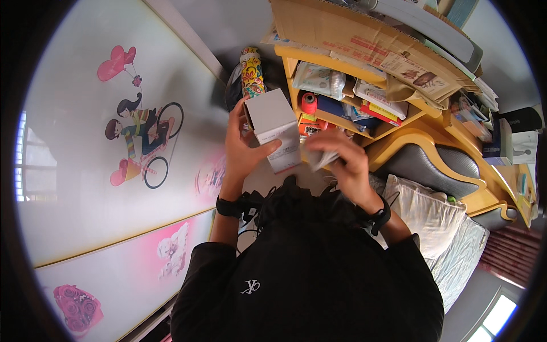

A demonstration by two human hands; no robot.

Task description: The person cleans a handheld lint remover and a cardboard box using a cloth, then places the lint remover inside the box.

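Observation:
A white cardboard box [275,115] with small printing on one face is held up in front of me, tilted. My left hand [247,147] grips it from the left, the thumb lying across the printed face and the fingers along the far left edge. To the right of the box, my right hand [348,158] pinches a small whitish item [322,159]. Motion blurs this item, so I cannot tell whether it is folded paper or a packet. A gap separates the right hand from the box. The inside of the box is hidden from me.
A wooden shelf unit [290,64] with packets, boxes and a red thread spool [309,103] stands ahead. Flattened cardboard [363,47] leans on top. Printed wardrobe doors [85,171] border the left. A bed [448,252] with a padded headboard [419,166] is at the right.

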